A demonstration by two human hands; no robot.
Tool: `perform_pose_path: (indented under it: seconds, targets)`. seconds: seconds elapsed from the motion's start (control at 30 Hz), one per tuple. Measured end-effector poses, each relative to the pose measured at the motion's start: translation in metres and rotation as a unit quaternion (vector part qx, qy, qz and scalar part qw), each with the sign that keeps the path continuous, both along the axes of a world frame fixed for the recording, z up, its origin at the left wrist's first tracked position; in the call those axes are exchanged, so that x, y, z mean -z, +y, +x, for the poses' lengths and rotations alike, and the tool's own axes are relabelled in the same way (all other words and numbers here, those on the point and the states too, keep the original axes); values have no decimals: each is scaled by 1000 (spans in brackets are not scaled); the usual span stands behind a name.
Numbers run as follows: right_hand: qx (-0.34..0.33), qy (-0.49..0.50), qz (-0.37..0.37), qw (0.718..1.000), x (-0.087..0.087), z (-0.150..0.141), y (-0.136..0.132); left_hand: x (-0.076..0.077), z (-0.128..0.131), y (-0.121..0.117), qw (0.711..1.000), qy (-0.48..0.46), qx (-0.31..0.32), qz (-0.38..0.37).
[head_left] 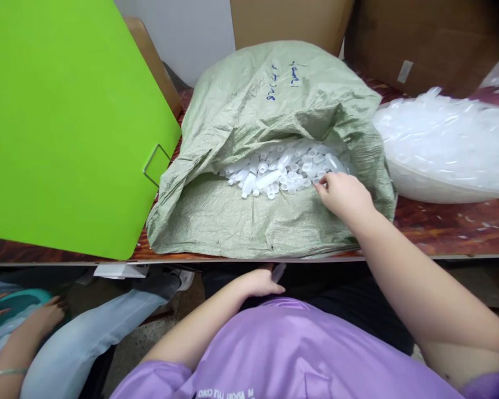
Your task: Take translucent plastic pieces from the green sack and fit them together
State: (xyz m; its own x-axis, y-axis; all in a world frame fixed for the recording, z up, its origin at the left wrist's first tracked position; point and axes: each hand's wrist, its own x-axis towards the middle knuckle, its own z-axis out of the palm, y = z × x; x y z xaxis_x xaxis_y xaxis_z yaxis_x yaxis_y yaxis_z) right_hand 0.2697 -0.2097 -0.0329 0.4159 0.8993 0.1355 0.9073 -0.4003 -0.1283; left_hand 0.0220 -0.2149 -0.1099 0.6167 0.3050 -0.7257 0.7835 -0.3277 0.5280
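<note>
A pale green woven sack (233,221) lies on its side on the table, its mouth facing me. Small translucent white plastic tubes (270,177) spill towards the opening. My right hand (345,195) is at the right side of the mouth, thumb and fingers pinched together at the edge of the pile. What sits between those fingertips is too small to make out. Below the table edge, close to my body, my left hand (263,282) is closed around a translucent plastic tube (279,272); part of its fingers is hidden.
A bright green board (75,122) with a wire handle stands at left. On the right, a heaped clear bag of white plastic pieces (449,149) rests on the red-brown table (453,230). Cardboard boxes (399,39) stand behind. Another person's hand (45,318) is over a teal basin (25,299).
</note>
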Motion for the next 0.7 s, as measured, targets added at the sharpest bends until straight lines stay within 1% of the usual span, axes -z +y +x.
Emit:
perform_pose_path:
  seconds: [0.03,0.07,0.1,0.13,0.2,0.23,0.27,0.3,0.33,0.37,0.4,0.43,0.47,0.5,0.53,0.6,0.67,0.7]
  targets:
    - [11,-28,-9,999,4,6,8,-1,0,0,1000,0,-4,13]
    - [14,-51,-19,998,7,10,14,-6,0,1,1000,-3,2,18]
    - [8,-66,-28,997,11,12,18,-14,-1,2,1000,-12,19,10]
    - [-3,-78,-36,996,15,12,20,-26,-3,5,999,-28,42,-6]
    - [-26,-96,-41,994,20,10,21,-55,-3,14,986,-93,119,-71]
    - [-35,-103,-39,993,22,9,20,-69,0,21,977,-136,133,-92]
    - [-40,-108,-35,993,23,8,19,-82,5,29,974,-173,120,-81]
    - [-43,-111,-31,992,24,7,18,-92,12,39,976,-201,79,-24]
    - [-44,-110,-28,993,24,6,17,-99,21,51,974,-214,20,74]
    - [-43,-104,-25,993,24,6,17,-102,33,64,960,-208,-28,185]
    - [-40,-93,-23,995,24,5,16,-103,45,76,939,-194,-51,281]
    - [-37,-81,-22,996,24,4,16,-101,57,89,915,-171,-68,360]
    - [-35,-68,-21,997,24,3,15,-98,70,101,895,-141,-71,417]
    - [-36,-57,-19,998,24,3,15,-94,80,112,883,-104,-64,453]
    - [-41,-47,-18,998,24,3,14,-90,90,121,876,-77,-58,473]
    - [-53,-34,-9,998,23,3,11,-84,102,133,873,-54,-48,483]
    - [-64,-19,6,998,21,3,6,-83,105,137,872,-56,-45,484]
    - [-67,6,25,997,20,2,3,-84,104,135,870,-56,-45,488]
